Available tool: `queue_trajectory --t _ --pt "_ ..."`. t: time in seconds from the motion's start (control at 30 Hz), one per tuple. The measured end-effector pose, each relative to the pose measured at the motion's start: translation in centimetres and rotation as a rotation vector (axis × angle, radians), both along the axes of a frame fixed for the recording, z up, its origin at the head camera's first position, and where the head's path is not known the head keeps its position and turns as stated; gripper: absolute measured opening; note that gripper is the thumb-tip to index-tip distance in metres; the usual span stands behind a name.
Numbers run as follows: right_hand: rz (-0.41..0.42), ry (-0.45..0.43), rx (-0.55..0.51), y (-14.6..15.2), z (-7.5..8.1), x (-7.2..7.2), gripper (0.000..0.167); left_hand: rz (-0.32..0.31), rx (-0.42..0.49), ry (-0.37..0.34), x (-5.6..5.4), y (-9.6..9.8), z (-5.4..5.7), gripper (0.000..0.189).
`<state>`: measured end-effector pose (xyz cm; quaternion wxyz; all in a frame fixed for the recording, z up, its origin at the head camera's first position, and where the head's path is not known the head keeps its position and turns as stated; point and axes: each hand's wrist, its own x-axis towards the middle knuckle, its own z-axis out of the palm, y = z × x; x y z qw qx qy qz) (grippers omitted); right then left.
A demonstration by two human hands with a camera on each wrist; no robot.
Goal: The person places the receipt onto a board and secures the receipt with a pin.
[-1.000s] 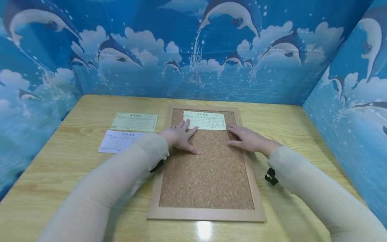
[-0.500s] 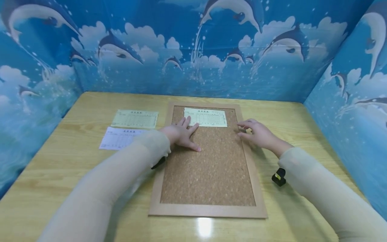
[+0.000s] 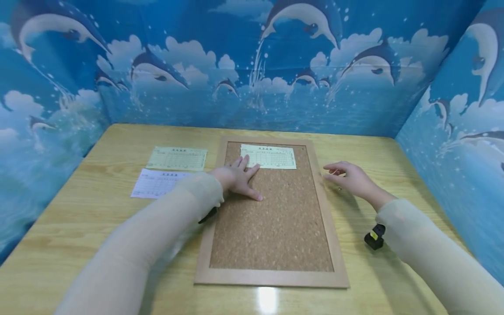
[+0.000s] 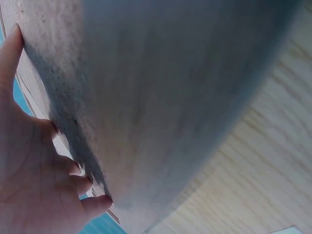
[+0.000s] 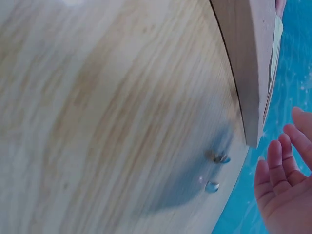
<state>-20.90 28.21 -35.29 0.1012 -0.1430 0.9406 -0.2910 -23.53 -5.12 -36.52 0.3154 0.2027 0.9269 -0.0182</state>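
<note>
A wood-framed corkboard [image 3: 271,227] lies flat on the table, with a pale green printed form [image 3: 271,156] near its far end. My left hand [image 3: 240,177] rests on the cork with fingers spread, fingertips on the form's near left corner. In the left wrist view its fingers [image 4: 95,204] touch the cork. My right hand [image 3: 352,177] hovers just right of the frame, fingers loosely bent; nothing shows between them. Below it, the right wrist view shows two small shiny objects, one silvery piece [image 5: 222,158] and one clear piece [image 5: 212,186], too blurred to identify.
Left of the board lie another green form [image 3: 179,158] and a white form [image 3: 155,183], the latter partly covered by the left sleeve. The wood-grain table [image 3: 90,218] meets a dolphin-print cloth [image 3: 252,100] at the back and sides.
My right hand has moved right, from the form's right edge across the frame to above the table. The left hand and the forms keep their places.
</note>
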Motion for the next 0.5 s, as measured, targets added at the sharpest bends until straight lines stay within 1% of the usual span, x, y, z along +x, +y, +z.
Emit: queue_trajectory --t 0.2,0.37,0.5 --pt "-0.054 -0.036 -0.011 1.8 -0.3 0.1 0.046 -0.006 -0.005 0.007 -0.7 0.0 -1.1 0.118" --pt "-0.092 -0.049 -0.015 3.0 -0.7 0.4 0.045 -0.001 0.009 0.004 -0.7 0.1 -1.0 0.119" --pt "-0.129 -0.062 -0.001 3.5 -1.1 0.5 0.045 0.011 -0.003 -0.009 -0.8 0.0 -1.0 0.119"
